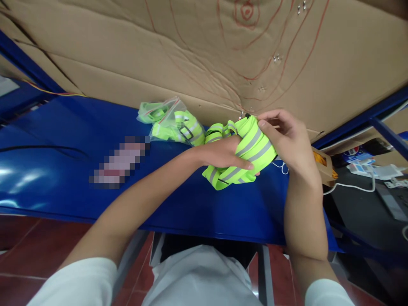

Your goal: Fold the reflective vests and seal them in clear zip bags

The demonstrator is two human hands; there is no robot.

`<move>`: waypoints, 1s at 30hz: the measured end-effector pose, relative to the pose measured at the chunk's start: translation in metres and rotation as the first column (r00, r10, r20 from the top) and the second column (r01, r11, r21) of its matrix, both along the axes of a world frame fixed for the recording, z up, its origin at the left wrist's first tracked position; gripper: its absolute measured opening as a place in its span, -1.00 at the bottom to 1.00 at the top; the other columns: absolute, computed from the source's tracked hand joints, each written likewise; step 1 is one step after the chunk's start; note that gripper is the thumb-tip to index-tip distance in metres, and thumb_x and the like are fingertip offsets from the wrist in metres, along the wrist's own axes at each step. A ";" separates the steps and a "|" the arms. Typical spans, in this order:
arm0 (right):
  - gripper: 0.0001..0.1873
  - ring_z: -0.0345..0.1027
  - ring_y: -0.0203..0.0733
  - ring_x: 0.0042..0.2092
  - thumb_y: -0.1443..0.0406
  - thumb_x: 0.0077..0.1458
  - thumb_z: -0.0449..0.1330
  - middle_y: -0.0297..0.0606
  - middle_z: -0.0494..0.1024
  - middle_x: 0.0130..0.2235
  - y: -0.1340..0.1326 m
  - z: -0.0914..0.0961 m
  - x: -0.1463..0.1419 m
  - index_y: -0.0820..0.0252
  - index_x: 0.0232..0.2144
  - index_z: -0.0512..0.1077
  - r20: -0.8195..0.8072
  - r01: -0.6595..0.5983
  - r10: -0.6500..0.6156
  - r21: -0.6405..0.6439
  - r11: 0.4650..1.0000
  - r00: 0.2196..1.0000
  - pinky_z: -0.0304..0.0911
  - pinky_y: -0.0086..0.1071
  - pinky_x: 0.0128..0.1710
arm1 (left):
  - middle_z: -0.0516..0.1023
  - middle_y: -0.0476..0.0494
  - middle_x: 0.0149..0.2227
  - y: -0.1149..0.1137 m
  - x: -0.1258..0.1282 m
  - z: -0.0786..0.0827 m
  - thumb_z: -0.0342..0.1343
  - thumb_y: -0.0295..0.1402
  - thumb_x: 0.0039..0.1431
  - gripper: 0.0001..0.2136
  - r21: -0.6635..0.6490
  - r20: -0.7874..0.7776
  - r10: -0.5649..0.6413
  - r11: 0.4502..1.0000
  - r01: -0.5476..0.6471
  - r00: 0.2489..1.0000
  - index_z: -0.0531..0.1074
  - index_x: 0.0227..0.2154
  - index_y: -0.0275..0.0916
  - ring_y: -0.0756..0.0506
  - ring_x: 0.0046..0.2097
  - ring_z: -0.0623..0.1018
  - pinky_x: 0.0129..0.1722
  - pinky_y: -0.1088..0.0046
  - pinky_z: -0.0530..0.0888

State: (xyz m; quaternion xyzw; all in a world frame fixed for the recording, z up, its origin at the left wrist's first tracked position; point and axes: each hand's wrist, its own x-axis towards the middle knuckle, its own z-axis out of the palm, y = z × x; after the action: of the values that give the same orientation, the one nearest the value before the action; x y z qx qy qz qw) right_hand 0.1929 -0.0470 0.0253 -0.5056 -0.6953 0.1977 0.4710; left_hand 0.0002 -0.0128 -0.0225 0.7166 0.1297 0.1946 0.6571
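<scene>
A bundle of neon-green reflective straps with grey stripes [247, 153] is held just above the blue table [63, 170]. My left hand [223, 154] is closed around the bundle's left side from below. My right hand [283, 136] grips its upper right edge, thumb pressed on top. More folded neon straps [218, 131] lie right behind the bundle.
Two clear plastic bags holding neon straps [174, 121] lie at the back of the table against a large cardboard sheet [197, 51]. A small brown box [323, 163], white cables and a power strip [369, 170] sit at the right. A pixelated patch lies left of centre.
</scene>
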 end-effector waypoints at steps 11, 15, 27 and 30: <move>-0.53 0.58 -0.02 -0.18 -0.02 0.25 0.29 -0.28 0.67 -0.06 -0.013 0.005 -0.004 0.02 0.12 0.52 0.398 -0.208 0.257 -0.164 0.964 0.881 0.48 -0.19 -0.18 | 0.73 -0.22 -0.20 -0.002 0.001 -0.001 0.47 -0.29 0.04 -0.68 -0.281 0.137 0.025 0.960 0.014 0.990 0.63 -0.16 -0.30 -0.21 -0.16 0.72 -0.07 0.24 0.64; -0.53 0.59 -0.12 -0.29 0.13 0.22 0.34 -0.34 0.65 0.01 -0.013 0.006 -0.003 -0.07 0.17 0.50 0.301 -0.200 0.233 -0.138 0.970 0.925 0.50 -0.22 -0.24 | 0.74 -0.27 -0.21 -0.005 0.010 -0.007 0.47 -0.28 0.03 -0.67 -0.477 0.258 -0.016 0.868 0.141 0.966 0.65 -0.16 -0.31 -0.29 -0.11 0.73 -0.07 0.20 0.66; -0.53 0.49 0.11 0.21 0.19 0.22 0.35 -0.28 0.62 0.17 -0.009 0.001 -0.006 -0.03 0.17 0.53 0.363 -0.190 0.138 0.112 0.975 0.922 0.36 0.03 0.26 | 0.73 -0.18 -0.23 -0.004 0.007 -0.003 0.51 -0.41 -0.03 -0.73 -0.290 0.002 0.036 0.956 -0.033 0.999 0.64 -0.25 -0.32 -0.12 -0.15 0.71 0.00 0.28 0.63; -0.53 0.49 0.14 0.21 0.17 0.23 0.34 -0.26 0.60 0.19 -0.008 0.001 -0.007 -0.03 0.19 0.52 0.341 -0.143 0.085 0.148 0.979 0.936 0.36 0.06 0.27 | 0.72 -0.17 -0.10 0.002 0.005 -0.007 0.52 -0.29 -0.02 -0.61 -0.219 -0.024 0.094 0.971 -0.097 0.995 0.63 -0.12 -0.25 -0.15 -0.05 0.69 0.05 0.27 0.61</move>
State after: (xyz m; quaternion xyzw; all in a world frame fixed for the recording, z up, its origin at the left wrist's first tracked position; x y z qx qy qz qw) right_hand 0.1860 -0.0555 0.0262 -0.4483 -0.8073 0.0761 0.3760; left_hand 0.0052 -0.0109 -0.0293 0.6338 0.1892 0.2054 0.7213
